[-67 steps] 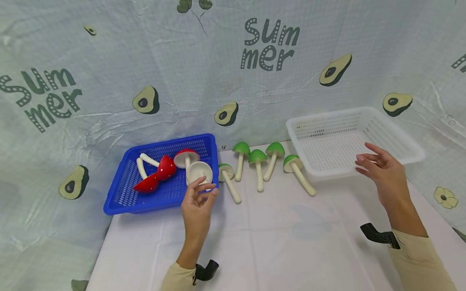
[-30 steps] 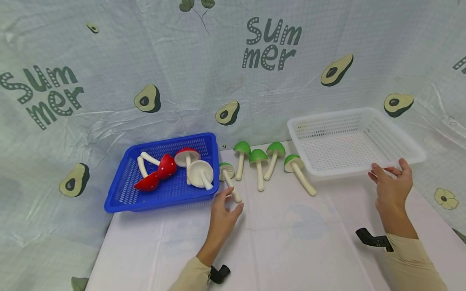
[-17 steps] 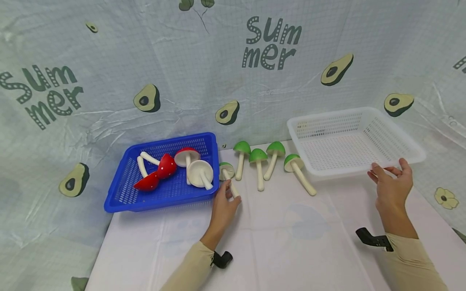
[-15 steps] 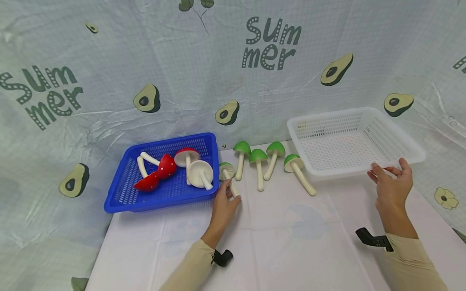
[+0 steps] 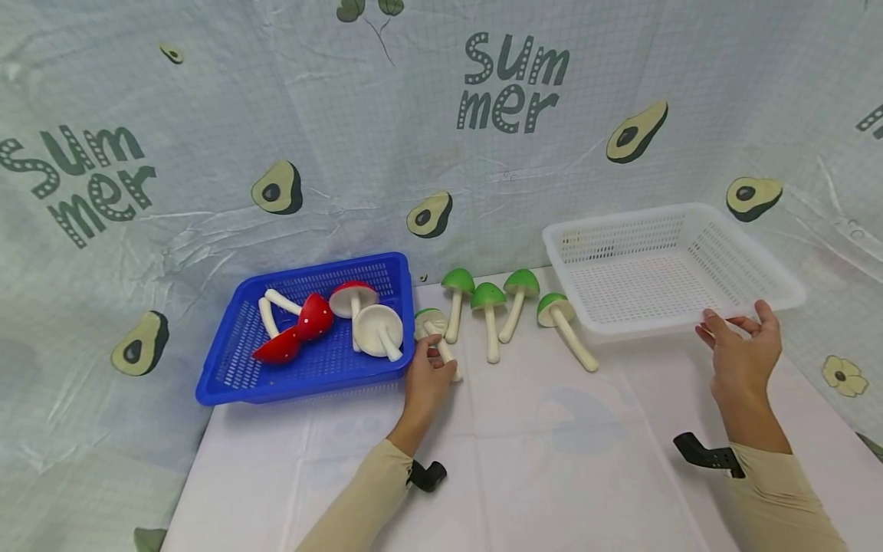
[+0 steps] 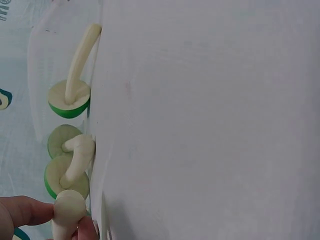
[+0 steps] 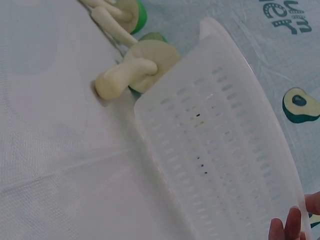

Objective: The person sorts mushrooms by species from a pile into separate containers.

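My left hand point(image 5: 428, 383) pinches the stem of a green-capped toy mushroom point(image 5: 444, 351) just right of the blue basket point(image 5: 303, 389). In the left wrist view the pale stem end point(image 6: 70, 205) sits between thumb and fingers point(image 6: 27, 211). My right hand point(image 5: 745, 356) grips the near rim of the white basket point(image 5: 621, 328), toward its right corner. Its fingertips point(image 7: 292, 222) lie against the outer wall in the right wrist view. Several other green-capped mushrooms, one of them the mushroom point(image 5: 567, 330) by the white basket, lie between the two baskets.
Inside the blue basket lie red-capped mushrooms point(image 5: 316, 316) and a mushroom point(image 5: 378, 330) showing its pale underside. A white cloth point(image 5: 545, 475) covers the table. Behind stands a printed curtain point(image 5: 359, 138) with avocados and lettering.
My left hand has moved right from over the blue basket and taken hold of the nearest green mushroom's stem, shifting it slightly. My right hand has come down onto the white basket's rim.
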`<state>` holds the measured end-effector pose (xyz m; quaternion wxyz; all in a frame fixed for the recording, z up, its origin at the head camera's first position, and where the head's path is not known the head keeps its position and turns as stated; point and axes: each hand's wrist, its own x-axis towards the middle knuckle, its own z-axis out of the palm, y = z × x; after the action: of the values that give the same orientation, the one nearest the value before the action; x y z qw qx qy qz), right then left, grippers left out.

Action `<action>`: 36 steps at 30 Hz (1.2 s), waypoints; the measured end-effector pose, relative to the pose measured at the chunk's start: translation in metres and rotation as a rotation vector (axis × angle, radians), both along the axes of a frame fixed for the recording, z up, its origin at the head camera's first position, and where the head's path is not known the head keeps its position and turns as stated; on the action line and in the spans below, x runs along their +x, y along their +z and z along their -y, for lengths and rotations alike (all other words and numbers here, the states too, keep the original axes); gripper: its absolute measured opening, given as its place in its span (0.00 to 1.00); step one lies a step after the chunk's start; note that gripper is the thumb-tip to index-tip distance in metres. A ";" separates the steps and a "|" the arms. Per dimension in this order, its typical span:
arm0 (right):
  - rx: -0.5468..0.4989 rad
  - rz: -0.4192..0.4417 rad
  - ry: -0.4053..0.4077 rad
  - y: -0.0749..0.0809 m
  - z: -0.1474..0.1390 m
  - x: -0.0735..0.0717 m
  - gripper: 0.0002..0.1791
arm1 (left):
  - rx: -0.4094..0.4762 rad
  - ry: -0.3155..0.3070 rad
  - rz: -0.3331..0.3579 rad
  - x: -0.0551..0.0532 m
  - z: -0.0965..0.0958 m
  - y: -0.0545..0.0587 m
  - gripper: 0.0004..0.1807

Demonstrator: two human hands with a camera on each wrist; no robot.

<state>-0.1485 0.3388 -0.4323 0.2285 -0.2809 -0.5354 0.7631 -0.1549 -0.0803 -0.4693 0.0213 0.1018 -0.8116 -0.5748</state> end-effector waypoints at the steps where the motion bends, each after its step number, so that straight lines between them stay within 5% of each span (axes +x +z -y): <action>1: 0.001 0.002 0.001 0.000 0.000 0.000 0.51 | 0.008 0.005 0.002 0.000 -0.001 0.001 0.28; 15: 0.013 0.016 0.005 0.000 0.000 0.001 0.51 | 0.107 0.027 -0.120 0.011 -0.011 0.006 0.29; 36: 0.015 0.014 0.012 -0.002 -0.002 0.000 0.56 | 0.453 -0.077 -0.120 0.002 -0.016 0.026 0.32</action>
<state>-0.1481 0.3407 -0.4342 0.2223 -0.2816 -0.5443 0.7583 -0.1528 -0.0644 -0.4434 0.0239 0.0385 -0.6625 -0.7477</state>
